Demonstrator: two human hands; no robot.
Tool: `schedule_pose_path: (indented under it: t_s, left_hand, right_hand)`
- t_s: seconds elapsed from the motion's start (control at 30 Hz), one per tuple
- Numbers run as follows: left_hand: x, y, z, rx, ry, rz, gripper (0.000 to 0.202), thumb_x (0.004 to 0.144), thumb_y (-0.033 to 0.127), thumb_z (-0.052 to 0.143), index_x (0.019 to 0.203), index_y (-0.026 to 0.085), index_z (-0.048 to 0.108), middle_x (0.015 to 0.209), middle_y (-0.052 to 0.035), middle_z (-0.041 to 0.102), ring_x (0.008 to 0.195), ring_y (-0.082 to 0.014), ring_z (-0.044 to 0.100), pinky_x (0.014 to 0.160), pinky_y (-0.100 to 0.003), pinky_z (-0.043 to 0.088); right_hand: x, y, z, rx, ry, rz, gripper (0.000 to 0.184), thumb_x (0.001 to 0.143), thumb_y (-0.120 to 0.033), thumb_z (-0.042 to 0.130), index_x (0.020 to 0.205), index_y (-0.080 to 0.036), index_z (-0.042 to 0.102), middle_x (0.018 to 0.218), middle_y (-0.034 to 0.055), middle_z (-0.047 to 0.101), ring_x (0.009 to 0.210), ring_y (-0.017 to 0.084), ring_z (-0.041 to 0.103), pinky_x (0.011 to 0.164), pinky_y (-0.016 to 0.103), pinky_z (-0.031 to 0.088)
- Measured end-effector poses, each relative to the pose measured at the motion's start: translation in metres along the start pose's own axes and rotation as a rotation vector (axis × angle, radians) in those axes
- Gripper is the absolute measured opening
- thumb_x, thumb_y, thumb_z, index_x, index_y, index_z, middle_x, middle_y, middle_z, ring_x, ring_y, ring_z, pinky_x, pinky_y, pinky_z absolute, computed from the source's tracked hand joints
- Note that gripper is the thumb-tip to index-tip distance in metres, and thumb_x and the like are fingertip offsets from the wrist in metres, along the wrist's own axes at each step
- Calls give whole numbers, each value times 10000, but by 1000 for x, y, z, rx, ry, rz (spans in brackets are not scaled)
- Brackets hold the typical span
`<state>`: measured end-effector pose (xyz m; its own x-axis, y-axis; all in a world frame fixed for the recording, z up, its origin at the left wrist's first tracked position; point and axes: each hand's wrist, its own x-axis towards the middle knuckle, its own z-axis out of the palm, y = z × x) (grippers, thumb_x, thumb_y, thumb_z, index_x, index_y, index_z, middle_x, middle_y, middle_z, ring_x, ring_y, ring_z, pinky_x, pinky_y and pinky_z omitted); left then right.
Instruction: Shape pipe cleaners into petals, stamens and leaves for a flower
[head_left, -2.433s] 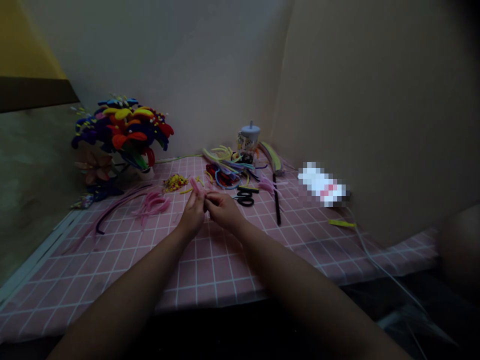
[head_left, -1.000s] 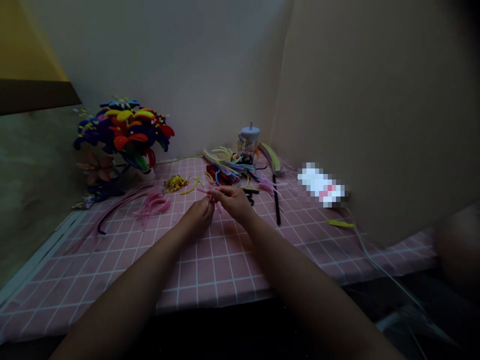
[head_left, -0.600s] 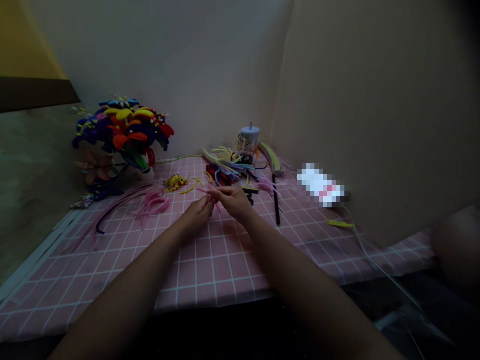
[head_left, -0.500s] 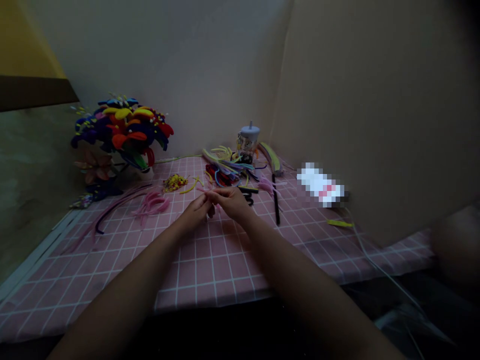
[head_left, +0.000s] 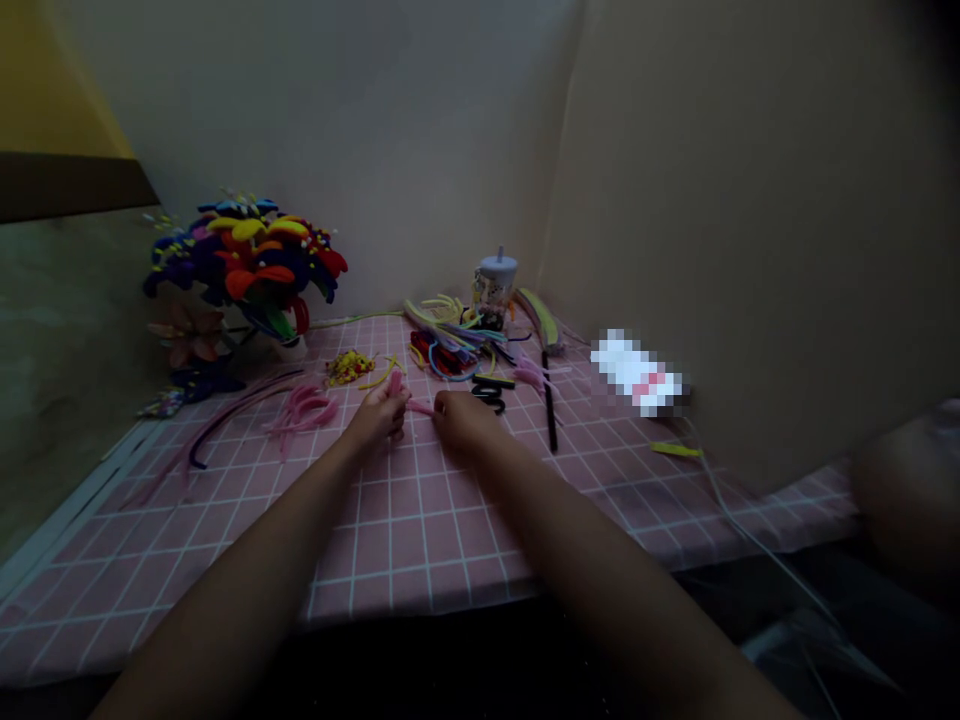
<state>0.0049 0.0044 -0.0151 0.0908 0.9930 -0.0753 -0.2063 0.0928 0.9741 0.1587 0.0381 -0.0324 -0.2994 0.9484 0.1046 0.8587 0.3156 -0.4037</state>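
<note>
My left hand (head_left: 379,413) and my right hand (head_left: 461,418) are low over a pink checked tablecloth (head_left: 420,520), a little apart. Both are closed on a short pink pipe cleaner piece (head_left: 417,406) that spans the gap between them; its other end sticks up above my left fingers. A bunch of bent pink pipe cleaners (head_left: 301,408) lies just left of my left hand. Black scissors (head_left: 491,393) lie just beyond my right hand.
A bouquet of bright pipe-cleaner flowers (head_left: 247,262) stands at the back left. A heap of coloured pipe cleaners (head_left: 450,335) and a lidded cup (head_left: 495,280) sit in the corner. A black stick (head_left: 549,400), small yellow bits (head_left: 349,367) and a blurred white packet (head_left: 637,372) lie around.
My hands have dropped closer to the cloth and drawn apart, and the pink piece now shows stretched between them. The scissors are uncovered again.
</note>
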Motion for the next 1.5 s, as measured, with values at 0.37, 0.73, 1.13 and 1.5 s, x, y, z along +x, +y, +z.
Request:
schedule_pose_path:
  t_s: [0.37, 0.73, 1.13, 1.5]
  left_hand:
    - [5, -7, -4, 12, 73, 4, 414, 586, 463, 695, 723, 191, 415, 373, 142, 282, 289, -23, 244, 341, -166, 304]
    - [8, -3, -6, 11, 86, 90, 420, 575, 453, 711, 688, 188, 405, 350, 139, 291, 282, -26, 259, 328, -163, 270]
    - [11, -14, -3, 46, 150, 85, 392, 593, 458, 689, 702, 184, 431, 358, 143, 277, 283, -25, 255, 331, -166, 280]
    - [-13, -4, 13, 304, -112, 23, 313, 673, 436, 648, 772, 151, 562, 457, 57, 461, 329, -48, 345, 340, -183, 237]
  right_hand:
    - [2, -14, -4, 959, -245, -56, 81, 694, -205, 498, 632, -177, 454, 488, -58, 511, 354, 45, 359, 374, 167, 267]
    - [-5, -22, -9, 1159, -325, -65, 175, 811, -330, 465, 794, -222, 328, 610, -46, 651, 329, 68, 469, 319, 147, 294]
    - [6, -18, -8, 1404, -87, 205, 117, 807, -274, 442, 795, -210, 345, 665, -25, 621, 463, 77, 545, 389, 168, 397]
    - [0, -19, -8, 1453, -175, 92, 265, 573, -274, 690, 770, -141, 573, 568, -41, 545, 452, 42, 448, 435, 168, 324]
